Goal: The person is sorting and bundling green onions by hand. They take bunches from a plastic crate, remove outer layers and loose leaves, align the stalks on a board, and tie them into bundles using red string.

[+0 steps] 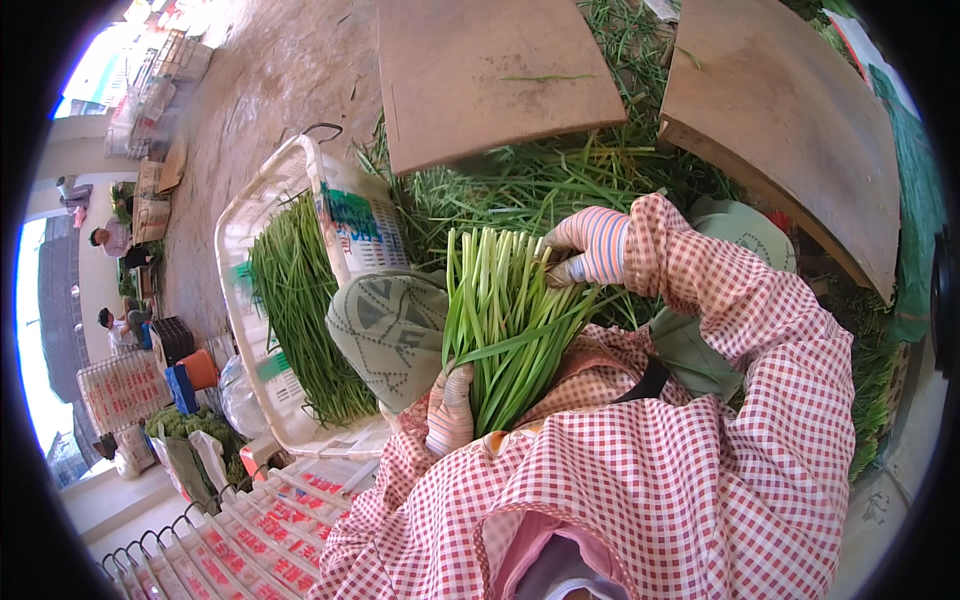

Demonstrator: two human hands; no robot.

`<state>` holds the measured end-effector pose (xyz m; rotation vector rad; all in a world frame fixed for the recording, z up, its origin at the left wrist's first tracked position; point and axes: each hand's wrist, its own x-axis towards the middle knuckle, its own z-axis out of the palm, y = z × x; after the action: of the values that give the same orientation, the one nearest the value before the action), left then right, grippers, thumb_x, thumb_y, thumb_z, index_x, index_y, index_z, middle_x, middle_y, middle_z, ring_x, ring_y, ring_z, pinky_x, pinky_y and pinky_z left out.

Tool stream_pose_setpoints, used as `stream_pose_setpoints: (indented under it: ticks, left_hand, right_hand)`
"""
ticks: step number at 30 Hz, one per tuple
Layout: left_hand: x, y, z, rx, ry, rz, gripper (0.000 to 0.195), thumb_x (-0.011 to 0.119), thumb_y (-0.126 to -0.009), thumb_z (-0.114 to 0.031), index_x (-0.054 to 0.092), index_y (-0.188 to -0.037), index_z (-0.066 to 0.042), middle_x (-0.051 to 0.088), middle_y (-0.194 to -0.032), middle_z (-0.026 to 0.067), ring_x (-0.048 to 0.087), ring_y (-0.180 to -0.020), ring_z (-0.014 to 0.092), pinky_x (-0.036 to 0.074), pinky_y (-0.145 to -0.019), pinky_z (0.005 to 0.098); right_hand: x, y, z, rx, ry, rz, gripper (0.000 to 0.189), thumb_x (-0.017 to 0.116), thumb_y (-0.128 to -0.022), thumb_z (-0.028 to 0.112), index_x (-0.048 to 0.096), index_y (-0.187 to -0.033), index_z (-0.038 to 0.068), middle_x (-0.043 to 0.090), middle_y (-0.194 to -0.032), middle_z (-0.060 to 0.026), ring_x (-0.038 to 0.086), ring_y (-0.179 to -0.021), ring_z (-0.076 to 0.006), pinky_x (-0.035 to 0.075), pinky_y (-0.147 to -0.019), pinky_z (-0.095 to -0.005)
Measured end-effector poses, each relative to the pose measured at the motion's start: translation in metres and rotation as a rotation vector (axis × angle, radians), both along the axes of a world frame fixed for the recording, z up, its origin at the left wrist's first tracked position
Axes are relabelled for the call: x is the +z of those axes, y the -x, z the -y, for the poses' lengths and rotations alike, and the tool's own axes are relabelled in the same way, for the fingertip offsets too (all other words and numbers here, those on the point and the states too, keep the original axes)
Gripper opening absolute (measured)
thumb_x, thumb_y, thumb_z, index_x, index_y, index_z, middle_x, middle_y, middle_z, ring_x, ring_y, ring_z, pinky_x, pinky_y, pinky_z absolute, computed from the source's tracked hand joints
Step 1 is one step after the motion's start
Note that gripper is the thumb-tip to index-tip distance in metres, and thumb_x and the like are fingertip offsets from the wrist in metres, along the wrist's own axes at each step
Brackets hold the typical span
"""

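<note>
A bunch of long green leaves, apparently garlic chives (499, 322), lies across my lap with its pale cut ends pointing away from me. My left hand (452, 409), in a striped glove, holds the bunch low on its left side; the fingers beneath are hidden. At the upper right edge of the bunch, the gloved fingers of my right hand (589, 246) pinch some stems near the pale ends. One leaf crosses the bunch diagonally. Left of my knee, a white plastic crate (274, 161) lies open towards me with more chives (304, 307) stacked inside.
Loose green leaves (517, 180) cover the ground ahead. Two brown boards (495, 75) (780, 127) stand beyond my knees. Stacked white crates (247, 532) are at lower left. Farther left are an orange container (199, 369), a black crate (172, 339) and two people (116, 238) (120, 330).
</note>
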<state>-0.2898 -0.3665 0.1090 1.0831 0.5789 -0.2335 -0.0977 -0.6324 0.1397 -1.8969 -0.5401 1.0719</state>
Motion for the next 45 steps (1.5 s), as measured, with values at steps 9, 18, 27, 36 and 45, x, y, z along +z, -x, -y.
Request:
stream_pose_setpoints:
  ticks: [9, 18, 27, 36, 45]
  left_hand:
    - [0.003, 0.000, 0.002, 0.014, -0.013, 0.025, 0.028, 0.063, -0.086, -0.016, 0.060, -0.111, -0.004, 0.063, -0.106, 0.0053, 0.058, -0.096, 0.015, 0.047, -0.087, 0.0297]
    - [-0.005, 0.004, -0.006, 0.026, -0.023, 0.001, 0.028, 0.063, -0.087, -0.016, 0.059, -0.111, -0.004, 0.063, -0.106, 0.0055, 0.059, -0.096, 0.015, 0.047, -0.087, 0.0296]
    - [0.002, 0.006, 0.008, 0.058, 0.002, 0.101, 0.030, 0.065, -0.085, -0.015, 0.060, -0.112, -0.004, 0.063, -0.109, 0.0058, 0.059, -0.097, 0.014, 0.047, -0.088, 0.0289]
    - [0.019, -0.004, 0.015, -0.049, 0.047, 0.046, 0.037, 0.065, -0.085, -0.019, 0.056, -0.117, -0.003, 0.062, -0.109, 0.0046, 0.057, -0.098, 0.012, 0.044, -0.090, 0.0281]
    - [0.030, -0.016, 0.018, -0.177, -0.088, 0.010, 0.077, 0.072, -0.076, -0.031, 0.032, -0.134, 0.001, 0.046, -0.127, 0.0122, 0.043, -0.117, 0.022, 0.033, -0.101, 0.0353]
  right_hand:
    - [-0.001, -0.024, 0.012, 0.080, 0.479, 0.499, 0.024, 0.056, -0.086, 0.020, 0.061, -0.103, 0.005, 0.064, -0.092, -0.0182, 0.061, -0.090, -0.0346, 0.048, -0.080, -0.0409]
    - [0.008, -0.015, 0.006, -0.169, -0.233, 0.634, 0.024, 0.066, -0.077, 0.021, 0.067, -0.097, 0.007, 0.040, -0.134, -0.0213, 0.045, -0.119, -0.0351, 0.037, -0.099, -0.0441]
    - [0.002, 0.017, -0.046, -0.051, -0.039, 0.229, 0.056, 0.076, -0.067, 0.044, 0.066, -0.105, 0.003, 0.040, -0.133, -0.0198, 0.035, -0.125, -0.0361, 0.032, -0.103, -0.0409]
    - [-0.024, 0.024, -0.048, -0.162, -0.030, 0.107, 0.045, 0.071, -0.069, 0.030, 0.066, -0.105, 0.003, 0.052, -0.121, -0.0181, 0.050, -0.111, -0.0323, 0.040, -0.095, -0.0372]
    - [-0.045, -0.026, 0.000, -0.200, 0.335, 0.459, 0.027, 0.061, -0.077, 0.020, 0.063, -0.097, 0.003, 0.059, -0.093, -0.0163, 0.058, -0.093, -0.0302, 0.046, -0.081, -0.0381]
